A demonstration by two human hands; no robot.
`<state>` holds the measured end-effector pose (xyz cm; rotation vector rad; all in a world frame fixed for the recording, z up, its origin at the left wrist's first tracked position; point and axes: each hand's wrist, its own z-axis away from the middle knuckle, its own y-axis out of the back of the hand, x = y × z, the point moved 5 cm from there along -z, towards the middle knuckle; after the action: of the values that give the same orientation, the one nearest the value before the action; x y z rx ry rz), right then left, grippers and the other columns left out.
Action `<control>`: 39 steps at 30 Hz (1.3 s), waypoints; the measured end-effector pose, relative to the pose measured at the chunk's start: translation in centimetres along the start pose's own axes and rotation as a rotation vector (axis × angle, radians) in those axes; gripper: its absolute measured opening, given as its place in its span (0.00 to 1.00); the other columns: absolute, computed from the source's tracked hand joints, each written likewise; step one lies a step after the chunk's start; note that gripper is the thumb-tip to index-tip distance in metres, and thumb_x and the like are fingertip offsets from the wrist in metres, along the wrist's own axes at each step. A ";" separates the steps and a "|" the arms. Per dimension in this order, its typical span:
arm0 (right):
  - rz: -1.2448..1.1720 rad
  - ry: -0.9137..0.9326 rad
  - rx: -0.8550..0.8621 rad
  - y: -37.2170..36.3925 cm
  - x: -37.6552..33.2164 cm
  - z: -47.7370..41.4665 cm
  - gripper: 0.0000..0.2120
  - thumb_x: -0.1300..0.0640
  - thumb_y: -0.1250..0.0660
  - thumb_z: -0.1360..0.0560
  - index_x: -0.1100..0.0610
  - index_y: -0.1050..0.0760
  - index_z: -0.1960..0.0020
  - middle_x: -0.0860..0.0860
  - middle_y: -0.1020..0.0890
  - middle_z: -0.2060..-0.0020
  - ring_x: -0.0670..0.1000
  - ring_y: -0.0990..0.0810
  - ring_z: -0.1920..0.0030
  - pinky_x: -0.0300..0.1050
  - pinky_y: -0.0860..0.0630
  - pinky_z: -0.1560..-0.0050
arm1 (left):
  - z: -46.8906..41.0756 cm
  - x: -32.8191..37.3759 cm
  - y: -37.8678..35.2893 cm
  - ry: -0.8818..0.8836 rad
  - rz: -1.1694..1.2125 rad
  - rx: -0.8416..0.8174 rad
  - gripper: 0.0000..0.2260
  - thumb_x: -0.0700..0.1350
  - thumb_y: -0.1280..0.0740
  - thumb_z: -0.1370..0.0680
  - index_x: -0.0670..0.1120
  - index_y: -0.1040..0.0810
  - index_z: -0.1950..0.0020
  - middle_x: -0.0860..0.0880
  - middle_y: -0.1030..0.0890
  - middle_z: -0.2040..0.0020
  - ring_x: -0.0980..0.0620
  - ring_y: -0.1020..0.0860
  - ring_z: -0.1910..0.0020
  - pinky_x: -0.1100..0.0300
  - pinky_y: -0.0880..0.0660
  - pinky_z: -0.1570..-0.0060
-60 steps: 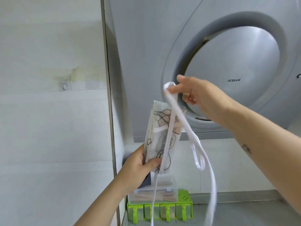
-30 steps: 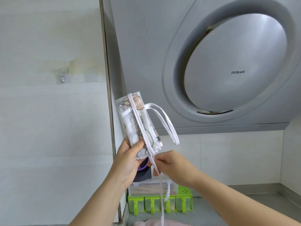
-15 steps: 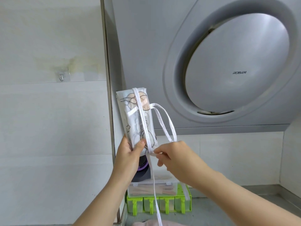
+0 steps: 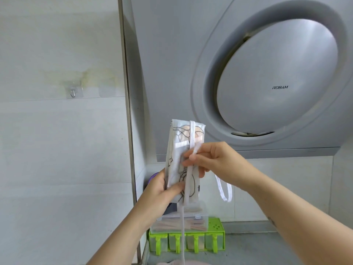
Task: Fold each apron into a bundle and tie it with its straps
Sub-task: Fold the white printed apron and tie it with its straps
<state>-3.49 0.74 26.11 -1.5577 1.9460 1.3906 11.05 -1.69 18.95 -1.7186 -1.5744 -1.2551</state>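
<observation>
1. Hanging on the left wall was 1 clear hook (image 4: 73, 92).
2. The left hand (image 4: 162, 192) gripped the folded apron bundle (image 4: 174, 150) by its lower end, holding it upright in the air.
3. The right hand (image 4: 215, 161) pinched a white strap (image 4: 192, 131) against the bundle's front, with 1 strap loop dangling under the wrist.
4. A grey range hood (image 4: 277, 54) filled the right.
</observation>
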 end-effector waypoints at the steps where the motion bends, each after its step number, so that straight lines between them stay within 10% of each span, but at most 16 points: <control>1: 0.059 0.006 0.093 0.4 0.3 -0.1 0.07 0.56 0.34 0.23 0.58 0.19 0.54 0.46 0.15 0.63 0.45 0.28 0.71 0.32 0.31 0.65 | 0.1 -0.2 0.0 0.016 0.012 -0.021 0.10 0.43 0.34 0.22 0.53 0.24 0.41 0.51 0.16 0.47 0.52 0.19 0.45 0.48 0.26 0.40; 8: 0.084 0.040 0.418 1.1 0.9 0.2 0.07 0.56 0.29 0.27 0.57 0.19 0.62 0.43 0.32 0.78 0.43 0.37 0.74 0.31 0.40 0.72 | 0.8 -0.9 -0.7 0.102 0.081 -0.164 0.17 0.48 0.34 0.27 0.52 0.27 0.38 0.51 0.17 0.45 0.51 0.20 0.43 0.46 0.26 0.39; 14: 0.229 0.030 0.536 2.1 1.7 0.1 0.14 0.50 0.21 0.38 0.46 0.25 0.59 0.44 0.28 0.55 0.43 0.28 0.53 0.35 0.32 0.52 | 1.3 -0.9 -0.4 0.138 0.090 -0.272 0.17 0.46 0.31 0.24 0.53 0.28 0.36 0.54 0.17 0.48 0.53 0.20 0.45 0.49 0.24 0.41; 17: -0.056 -0.179 0.324 2.2 3.2 -0.2 0.34 0.52 0.20 0.39 0.47 0.33 0.38 0.44 0.27 0.46 0.46 0.24 0.47 0.37 0.26 0.52 | 1.7 -0.8 0.1 0.176 0.128 -0.350 0.20 0.45 0.31 0.25 0.50 0.30 0.34 0.49 0.18 0.43 0.49 0.20 0.42 0.57 0.23 0.47; 22: -0.551 -0.238 0.063 0.2 4.2 0.3 0.14 0.62 0.25 0.37 0.65 0.21 0.53 0.60 0.16 0.57 0.55 0.16 0.57 0.44 0.20 0.55 | 2.0 -1.1 1.0 0.303 0.173 -0.505 0.32 0.53 0.21 0.35 0.44 0.28 0.36 0.47 0.17 0.45 0.49 0.19 0.46 0.58 0.22 0.52; 32: -0.587 -0.201 0.288 -1.1 5.0 1.4 0.10 0.65 0.25 0.34 0.66 0.20 0.53 0.63 0.16 0.55 0.59 0.17 0.54 0.53 0.20 0.47 | 0.6 0.1 0.4 0.241 -0.085 -0.231 0.20 0.51 0.25 0.34 0.46 0.20 0.45 0.46 0.15 0.51 0.49 0.17 0.50 0.57 0.22 0.51; 36: -0.487 -0.307 0.208 -1.1 6.2 2.0 0.28 0.43 0.27 0.36 0.54 0.28 0.40 0.52 0.19 0.47 0.51 0.18 0.49 0.49 0.23 0.44 | 0.4 -0.8 0.8 0.262 0.015 -0.028 0.19 0.50 0.25 0.34 0.44 0.20 0.47 0.44 0.15 0.53 0.44 0.17 0.53 0.49 0.21 0.53; 39: -0.478 -0.422 0.461 -1.3 8.8 4.2 0.21 0.40 0.34 0.28 0.53 0.29 0.43 0.48 0.23 0.49 0.49 0.22 0.50 0.46 0.26 0.45 | 0.0 -1.5 1.8 0.312 0.237 0.196 0.21 0.49 0.27 0.36 0.42 0.20 0.46 0.42 0.15 0.54 0.42 0.16 0.57 0.46 0.19 0.58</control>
<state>-7.08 -1.03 17.14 -1.2663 1.3908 0.8964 12.93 -2.80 18.06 -1.4564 -1.2302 -1.1436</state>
